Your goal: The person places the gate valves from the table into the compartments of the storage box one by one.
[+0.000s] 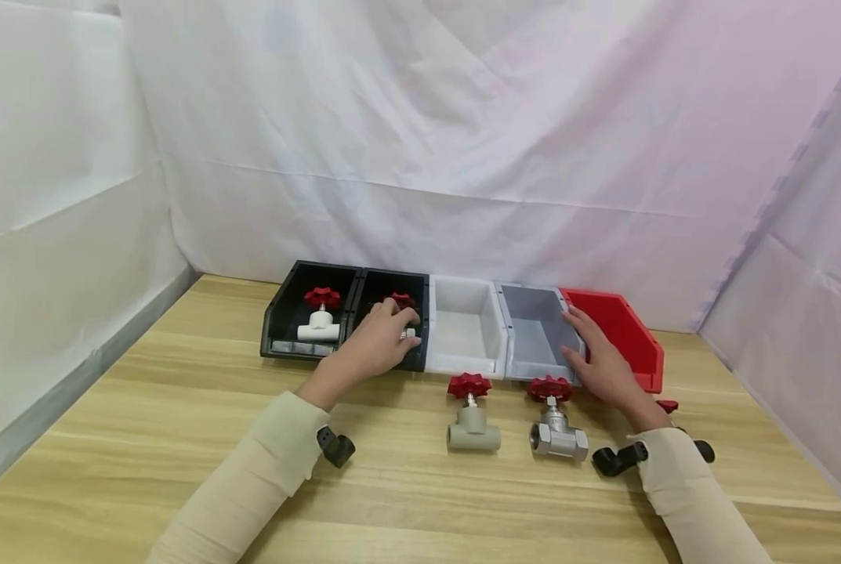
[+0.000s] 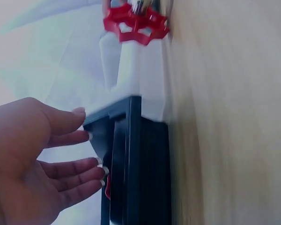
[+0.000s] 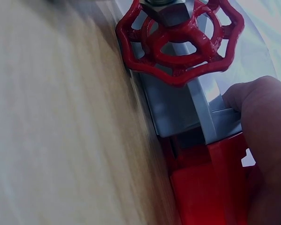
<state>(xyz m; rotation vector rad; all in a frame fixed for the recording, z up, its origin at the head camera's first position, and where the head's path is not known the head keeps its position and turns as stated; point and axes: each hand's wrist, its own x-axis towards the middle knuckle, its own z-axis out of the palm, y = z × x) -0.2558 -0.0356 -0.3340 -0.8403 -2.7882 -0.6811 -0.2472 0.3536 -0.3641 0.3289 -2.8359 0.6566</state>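
Note:
My left hand [image 1: 381, 338] is over the second black bin [image 1: 423, 313], its fingers loosely bent and apart. Under it, a valve with a red handwheel [image 1: 404, 300] lies in that bin, mostly hidden. In the left wrist view, nothing shows between the thumb and fingers [image 2: 79, 180]. My right hand [image 1: 603, 368] rests at the right rim of the grey bin [image 1: 533, 313], beside the red bin [image 1: 614, 325]. The right wrist view has the thumb [image 3: 239, 96] right at the grey rim.
A white valve [image 1: 319, 325] lies in the leftmost black bin [image 1: 279, 313]. The white bin [image 1: 460, 325] stands mid-row. In front are a beige valve [image 1: 473, 431] and a metal valve [image 1: 560, 439]. A red piece [image 1: 667, 406] shows behind the right wrist. White curtains [image 1: 420, 141] surround the table.

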